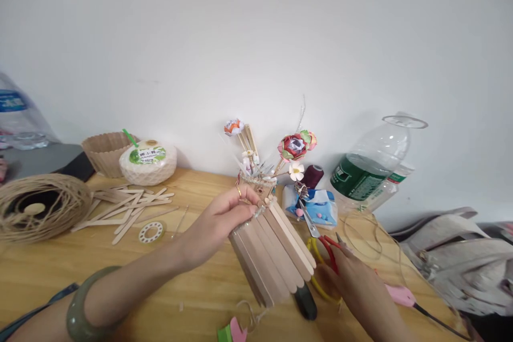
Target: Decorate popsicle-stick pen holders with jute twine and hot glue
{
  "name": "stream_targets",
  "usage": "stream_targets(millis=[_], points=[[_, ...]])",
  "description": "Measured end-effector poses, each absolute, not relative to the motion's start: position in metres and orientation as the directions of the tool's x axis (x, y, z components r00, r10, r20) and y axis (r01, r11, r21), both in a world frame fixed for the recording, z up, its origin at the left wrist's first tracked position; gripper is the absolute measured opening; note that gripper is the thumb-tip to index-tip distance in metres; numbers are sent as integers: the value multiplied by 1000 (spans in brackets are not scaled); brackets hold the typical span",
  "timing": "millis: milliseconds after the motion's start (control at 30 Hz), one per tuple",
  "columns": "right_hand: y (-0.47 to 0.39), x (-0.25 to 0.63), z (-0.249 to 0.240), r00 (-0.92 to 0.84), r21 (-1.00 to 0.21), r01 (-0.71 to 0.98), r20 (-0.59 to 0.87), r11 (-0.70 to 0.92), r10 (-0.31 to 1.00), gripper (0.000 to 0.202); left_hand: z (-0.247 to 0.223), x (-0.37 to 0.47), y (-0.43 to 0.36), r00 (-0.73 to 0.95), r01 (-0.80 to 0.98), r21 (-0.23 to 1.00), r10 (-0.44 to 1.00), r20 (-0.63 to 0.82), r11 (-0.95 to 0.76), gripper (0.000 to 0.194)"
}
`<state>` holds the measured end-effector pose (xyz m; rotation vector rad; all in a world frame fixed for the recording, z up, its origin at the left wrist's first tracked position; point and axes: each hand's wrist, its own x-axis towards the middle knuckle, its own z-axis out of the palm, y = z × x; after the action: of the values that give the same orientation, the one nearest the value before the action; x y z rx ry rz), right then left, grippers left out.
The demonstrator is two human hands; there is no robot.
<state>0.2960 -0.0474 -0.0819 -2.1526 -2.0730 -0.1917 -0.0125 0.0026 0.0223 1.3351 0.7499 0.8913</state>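
From my remote seat, I see two bare hands over a wooden table (192, 278). The left hand (218, 219) pinches the upper edge of a panel of flat wooden sticks (276, 256), thumb and fingers closed at a shiny strip. The panel slants in the middle of the view, lower ends toward me; I cannot tell whether they touch the table. The right hand (356, 278) is at the red-handled scissors (310, 223); I cannot tell how tightly its fingers close. Held only by that edge, the panel could swing, or a stick could break loose if a joint is weak. The blades point toward the paper flowers (297, 145), so a careless push could snag them.
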Motion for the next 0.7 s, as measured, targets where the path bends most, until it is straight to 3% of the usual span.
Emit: stream_targets(millis=[367,533,700], points=[[-77,277,-80,63,-43,998,348,-52,935,34,22,0,0,486,-124,959,859,-164,254,22],[-91,274,-71,318,-145,948,333,-285,888,35,18,-1,4,458,-175,933,865,-205,314,24],[-90,281,-52,346,-259,930,373,-261,861,49,20,-6,12,393,-229,931,902,-180,286,24]])
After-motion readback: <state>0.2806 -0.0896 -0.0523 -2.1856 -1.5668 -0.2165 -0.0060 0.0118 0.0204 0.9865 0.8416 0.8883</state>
